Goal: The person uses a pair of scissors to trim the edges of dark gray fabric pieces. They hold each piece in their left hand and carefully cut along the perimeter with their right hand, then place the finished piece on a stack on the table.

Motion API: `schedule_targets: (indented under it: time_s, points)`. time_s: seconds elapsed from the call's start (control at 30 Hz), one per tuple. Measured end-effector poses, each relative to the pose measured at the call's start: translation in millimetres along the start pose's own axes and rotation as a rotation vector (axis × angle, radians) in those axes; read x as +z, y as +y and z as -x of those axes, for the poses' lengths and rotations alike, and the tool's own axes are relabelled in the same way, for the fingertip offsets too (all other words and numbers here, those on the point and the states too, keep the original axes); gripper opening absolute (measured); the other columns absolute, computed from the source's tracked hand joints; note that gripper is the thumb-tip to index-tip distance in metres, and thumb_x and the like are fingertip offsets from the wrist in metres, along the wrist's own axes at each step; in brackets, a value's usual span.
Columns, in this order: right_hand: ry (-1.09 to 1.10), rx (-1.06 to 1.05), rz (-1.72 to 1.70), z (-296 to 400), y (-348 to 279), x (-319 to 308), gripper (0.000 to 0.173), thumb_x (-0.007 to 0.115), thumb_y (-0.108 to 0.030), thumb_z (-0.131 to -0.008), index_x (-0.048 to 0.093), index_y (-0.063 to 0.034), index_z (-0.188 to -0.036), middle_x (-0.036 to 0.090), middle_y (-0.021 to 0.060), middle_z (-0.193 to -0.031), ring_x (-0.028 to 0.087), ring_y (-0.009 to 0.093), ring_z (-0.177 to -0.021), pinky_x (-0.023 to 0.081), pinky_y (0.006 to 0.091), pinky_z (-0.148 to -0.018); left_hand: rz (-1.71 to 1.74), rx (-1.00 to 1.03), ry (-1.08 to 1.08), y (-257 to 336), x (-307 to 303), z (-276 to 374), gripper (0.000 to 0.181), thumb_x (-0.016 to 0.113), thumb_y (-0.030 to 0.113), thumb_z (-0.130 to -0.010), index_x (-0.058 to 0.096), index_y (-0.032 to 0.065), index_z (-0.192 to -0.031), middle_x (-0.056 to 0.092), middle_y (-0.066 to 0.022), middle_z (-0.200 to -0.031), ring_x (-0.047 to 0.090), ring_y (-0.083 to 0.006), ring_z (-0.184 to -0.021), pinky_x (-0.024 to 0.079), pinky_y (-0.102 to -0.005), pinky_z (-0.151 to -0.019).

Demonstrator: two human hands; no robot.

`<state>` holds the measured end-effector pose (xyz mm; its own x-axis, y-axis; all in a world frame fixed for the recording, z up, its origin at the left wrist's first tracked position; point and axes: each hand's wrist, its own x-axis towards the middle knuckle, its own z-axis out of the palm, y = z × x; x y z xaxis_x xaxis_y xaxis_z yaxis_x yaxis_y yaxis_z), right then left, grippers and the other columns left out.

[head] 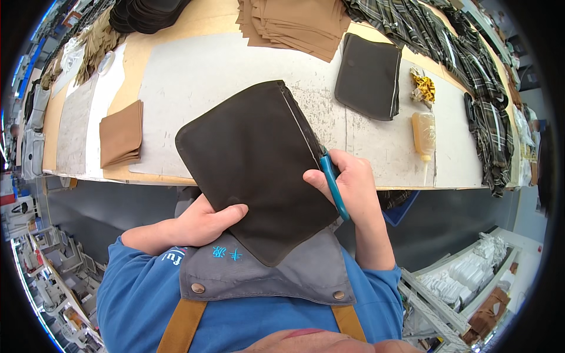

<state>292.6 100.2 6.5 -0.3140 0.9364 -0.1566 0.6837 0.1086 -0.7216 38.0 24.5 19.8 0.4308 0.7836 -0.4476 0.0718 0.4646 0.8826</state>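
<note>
A dark, flat, rounded-corner panel of leather-like material point(256, 163) is held up over the table's front edge. My left hand point(212, 220) grips its lower left side, thumb on top and the other fingers hidden underneath. My right hand point(355, 181) is closed around a hand tool with teal handles point(331, 183), seemingly snips or pliers. The tool's head meets the panel's right edge, where a pale line runs along a raw, layered border; its jaws are mostly hidden. Beyond my right hand lies a similar dark panel stack point(368, 77).
Brown panels point(121, 134) lie at left, with a larger brown stack point(295, 24) at the back. A tape roll point(106, 63) sits far left. On the right are a nozzle bottle point(424, 134), a crumpled yellow-black piece point(423, 88) and plaid fabric point(487, 128) along the table's edge.
</note>
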Motion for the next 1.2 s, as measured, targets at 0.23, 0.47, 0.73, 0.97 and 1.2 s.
schedule_targets:
  time_s: [0.23,0.47,0.73,0.97,1.2]
  points:
    - [-0.020,0.014,0.106,-14.5,-13.8,-6.1,0.061,0.071,-0.061,-0.070,0.049,-0.0041,-0.065,0.054,0.0129,-0.056,0.058,0.032,-0.055,0.044,0.0387,-0.053,-0.032,0.033,-0.008,0.4,1.9,-1.0,0.032,0.046,0.010,-0.094,0.050,-0.0029,-0.123,0.056,-0.0100,-0.118,0.053,-0.0160,-0.108,0.044,-0.0313,-0.092]
    - [0.033,-0.015,0.030,-15.5,-10.5,-1.4,0.064,0.070,-0.063,-0.070,0.047,-0.0048,-0.059,0.052,0.0111,-0.052,0.054,0.031,-0.051,0.042,0.0386,-0.051,-0.043,0.028,-0.003,1.0,2.6,-0.4,0.031,0.046,0.010,-0.094,0.050,-0.0031,-0.122,0.057,-0.0099,-0.118,0.053,-0.0161,-0.107,0.044,-0.0313,-0.092]
    - [0.084,-0.016,-0.105,-14.8,-1.6,4.0,0.059,0.073,-0.056,-0.072,0.049,-0.0030,-0.062,0.049,0.0113,-0.053,0.048,0.027,-0.049,0.041,0.0355,-0.050,-0.051,0.012,0.000,2.1,2.2,-2.0,0.031,0.047,0.010,-0.094,0.052,-0.0031,-0.121,0.058,-0.0092,-0.116,0.054,-0.0157,-0.106,0.044,-0.0311,-0.091]
    - [0.020,0.093,-0.720,-3.8,32.7,-2.5,0.029,0.077,-0.019,-0.077,0.050,-0.0068,-0.078,0.056,-0.0010,-0.072,0.048,0.007,-0.066,0.043,0.0245,-0.061,0.223,-0.066,0.155,-14.2,-5.3,1.6,0.030,0.049,0.008,-0.092,0.053,-0.0027,-0.119,0.058,-0.0074,-0.117,0.053,-0.0143,-0.107,0.043,-0.0295,-0.091]
    - [0.044,0.124,-0.971,20.4,36.4,25.6,0.029,0.072,0.001,-0.074,0.047,-0.0094,-0.084,0.057,0.0016,-0.088,0.051,0.007,-0.084,0.042,0.0226,-0.075,0.387,-0.072,0.177,-22.0,-7.8,1.5,0.036,0.051,0.011,-0.091,0.050,-0.0017,-0.125,0.056,-0.0077,-0.122,0.052,-0.0165,-0.111,0.042,-0.0316,-0.095]
